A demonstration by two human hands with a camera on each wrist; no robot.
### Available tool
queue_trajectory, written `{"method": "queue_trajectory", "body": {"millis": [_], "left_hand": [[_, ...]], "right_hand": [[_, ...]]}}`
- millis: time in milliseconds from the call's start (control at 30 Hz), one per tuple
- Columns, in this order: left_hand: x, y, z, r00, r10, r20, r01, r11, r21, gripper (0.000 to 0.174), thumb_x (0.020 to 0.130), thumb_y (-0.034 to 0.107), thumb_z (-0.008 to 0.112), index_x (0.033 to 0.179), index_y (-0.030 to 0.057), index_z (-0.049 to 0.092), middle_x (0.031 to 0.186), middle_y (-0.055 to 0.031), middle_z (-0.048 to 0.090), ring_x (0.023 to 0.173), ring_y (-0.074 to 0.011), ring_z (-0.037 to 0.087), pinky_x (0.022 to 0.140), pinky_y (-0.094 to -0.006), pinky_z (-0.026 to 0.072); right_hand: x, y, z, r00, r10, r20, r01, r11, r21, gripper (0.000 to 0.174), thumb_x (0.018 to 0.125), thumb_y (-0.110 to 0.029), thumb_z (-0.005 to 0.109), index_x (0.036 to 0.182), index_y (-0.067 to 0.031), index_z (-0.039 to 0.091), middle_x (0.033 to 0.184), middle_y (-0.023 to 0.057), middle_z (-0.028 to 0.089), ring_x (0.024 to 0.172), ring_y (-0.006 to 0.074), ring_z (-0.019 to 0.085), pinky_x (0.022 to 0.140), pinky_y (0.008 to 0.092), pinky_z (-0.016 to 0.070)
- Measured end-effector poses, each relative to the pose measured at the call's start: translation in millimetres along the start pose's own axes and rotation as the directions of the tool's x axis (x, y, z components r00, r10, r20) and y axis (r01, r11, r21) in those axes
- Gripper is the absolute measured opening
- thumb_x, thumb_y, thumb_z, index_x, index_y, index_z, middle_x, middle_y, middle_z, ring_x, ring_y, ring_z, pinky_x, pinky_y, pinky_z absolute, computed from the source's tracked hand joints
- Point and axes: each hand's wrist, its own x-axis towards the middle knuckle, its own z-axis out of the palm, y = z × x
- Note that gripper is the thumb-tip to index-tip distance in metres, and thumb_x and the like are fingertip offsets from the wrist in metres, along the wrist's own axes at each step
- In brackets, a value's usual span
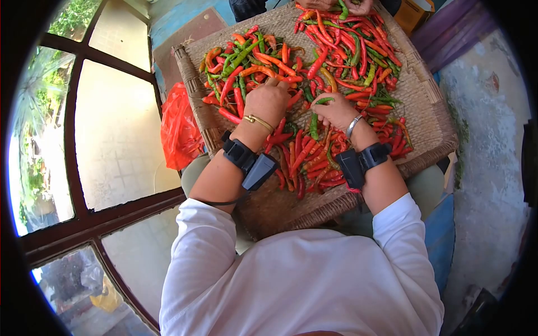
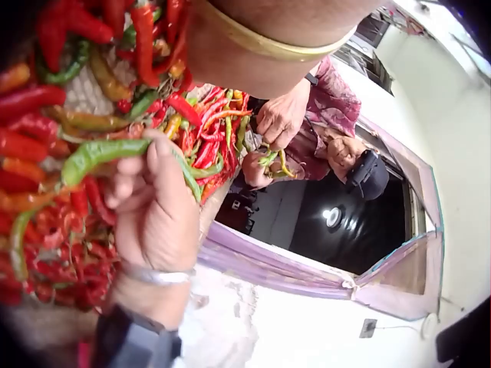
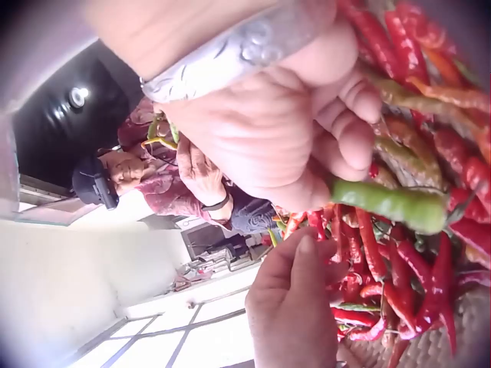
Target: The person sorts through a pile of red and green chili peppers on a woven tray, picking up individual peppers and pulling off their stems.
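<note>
Red, orange and green chilies (image 1: 305, 154) lie heaped on a woven tray (image 1: 269, 207). The right hand (image 1: 336, 111), with a silver bangle, pinches a green chili between thumb and fingers. In the left wrist view that chili (image 2: 103, 157) points away from the right hand (image 2: 157, 215); the right wrist view shows it (image 3: 391, 203) below the curled fingers of the right hand (image 3: 268, 123). The left hand (image 1: 268, 103), with a gold bracelet, reaches into the left heap, fingertips among the chilies. Its thumb shows in the right wrist view (image 3: 295, 299), but whether it grips one is hidden.
Another person (image 3: 157, 180) in a cap holds green and yellow chilies across the tray (image 1: 414, 53). A red plastic bag (image 1: 180, 129) lies left of the tray, near framed windows (image 1: 112, 134). A cardboard box (image 1: 412, 15) and purple cloth (image 1: 457, 33) are at the upper right.
</note>
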Motion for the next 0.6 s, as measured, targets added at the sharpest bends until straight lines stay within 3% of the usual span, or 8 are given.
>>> {"method": "queue_trajectory", "body": {"millis": [33, 100, 133, 167, 233, 300, 367, 600], "left_hand": [[2, -4, -1, 0.998, 0.0, -0.067, 0.008, 0.993, 0.12, 0.02, 0.076, 0.021, 0.055, 0.086, 0.0047, 0.055, 0.081, -0.0112, 0.058, 0.069, -0.0249, 0.06, 0.056, -0.0356, 0.0489], [4, -10, 0, 0.999, -0.005, -0.052, 0.013, 0.989, 0.145, 0.018, 0.076, 0.019, 0.054, 0.089, 0.0061, 0.055, 0.086, -0.0092, 0.056, 0.07, -0.0249, 0.061, 0.055, -0.0347, 0.0493], [6, -13, 3, 1.0, -0.027, -0.012, 0.028, 0.977, 0.213, 0.018, 0.076, 0.018, 0.053, 0.089, 0.0059, 0.054, 0.086, -0.0095, 0.057, 0.071, -0.0249, 0.061, 0.055, -0.0349, 0.0494], [7, -15, 6, 0.998, -0.05, 0.027, 0.04, 0.959, 0.28, 0.018, 0.076, 0.017, 0.052, 0.09, 0.0058, 0.054, 0.086, -0.0098, 0.057, 0.071, -0.0248, 0.061, 0.055, -0.0351, 0.0496], [10, -17, 9, 0.995, -0.071, 0.064, 0.05, 0.956, 0.289, 0.018, 0.076, 0.017, 0.052, 0.09, 0.0058, 0.054, 0.087, -0.0099, 0.057, 0.072, -0.0248, 0.061, 0.055, -0.0353, 0.0496], [14, -19, 10, 0.991, -0.086, 0.099, 0.052, 0.952, 0.3, 0.018, 0.076, 0.016, 0.051, 0.09, 0.0057, 0.054, 0.087, -0.01, 0.058, 0.072, -0.0247, 0.061, 0.055, -0.0355, 0.0497], [16, -21, 13, 0.992, -0.062, 0.113, 0.028, 0.959, 0.282, 0.018, 0.076, 0.017, 0.052, 0.09, 0.0063, 0.055, 0.086, -0.011, 0.059, 0.072, -0.0257, 0.061, 0.056, -0.0361, 0.0497], [6, 2, -8, 0.998, -0.054, -0.027, 0.055, 0.998, 0.017, 0.018, 0.074, 0.024, 0.056, 0.082, 0.0073, 0.057, 0.072, -0.0127, 0.059, 0.068, -0.0284, 0.059, 0.058, -0.0386, 0.0476]], "right_hand": [[-1, -1, -4, 1.0, 0.0, 0.001, 0.0, 1.0, -0.001, 0.02, 0.08, -0.021, 0.058, 0.087, -0.003, 0.058, 0.062, 0.0012, 0.054, 0.049, 0.0077, 0.048, 0.041, 0.0212, 0.0382], [-6, -5, -15, 0.986, -0.09, -0.143, 0.138, 0.915, 0.38, 0.021, 0.08, -0.022, 0.058, 0.09, -0.0026, 0.057, 0.066, 0.0025, 0.057, 0.052, 0.0083, 0.052, 0.042, 0.0214, 0.0405], [0, 2, -21, 0.954, -0.221, -0.204, 0.3, 0.734, 0.609, 0.024, 0.081, -0.023, 0.057, 0.095, -0.0031, 0.055, 0.07, 0.0039, 0.059, 0.056, 0.0087, 0.055, 0.045, 0.0219, 0.0429], [3, 4, -25, 0.954, -0.221, -0.204, 0.3, 0.735, 0.608, 0.024, 0.081, -0.023, 0.057, 0.095, -0.0031, 0.055, 0.07, 0.0039, 0.059, 0.056, 0.0087, 0.055, 0.045, 0.0219, 0.0429], [0, -1, -30, 0.878, -0.011, -0.479, 0.421, 0.494, 0.76, 0.022, 0.083, -0.024, 0.055, 0.097, -0.0069, 0.054, 0.07, 0.0023, 0.06, 0.058, 0.0084, 0.055, 0.046, 0.0207, 0.041], [1, 9, -31, 0.894, 0.062, -0.443, 0.35, 0.519, 0.779, 0.021, 0.083, -0.025, 0.055, 0.096, -0.0084, 0.053, 0.072, 0.0021, 0.06, 0.059, 0.0084, 0.056, 0.047, 0.0205, 0.0409], [0, 15, -23, 0.957, 0.095, -0.273, 0.13, 0.703, 0.699, 0.022, 0.084, -0.025, 0.054, 0.097, -0.0078, 0.053, 0.075, 0.0026, 0.061, 0.059, 0.0082, 0.055, 0.047, 0.021, 0.0407], [-2, 1, 15, 0.998, -0.065, 0.008, 0.053, 0.871, 0.489, 0.03, 0.082, -0.027, 0.056, 0.099, -0.0025, 0.053, 0.069, 0.0013, 0.056, 0.055, 0.0065, 0.051, 0.043, 0.0181, 0.0387]]}}
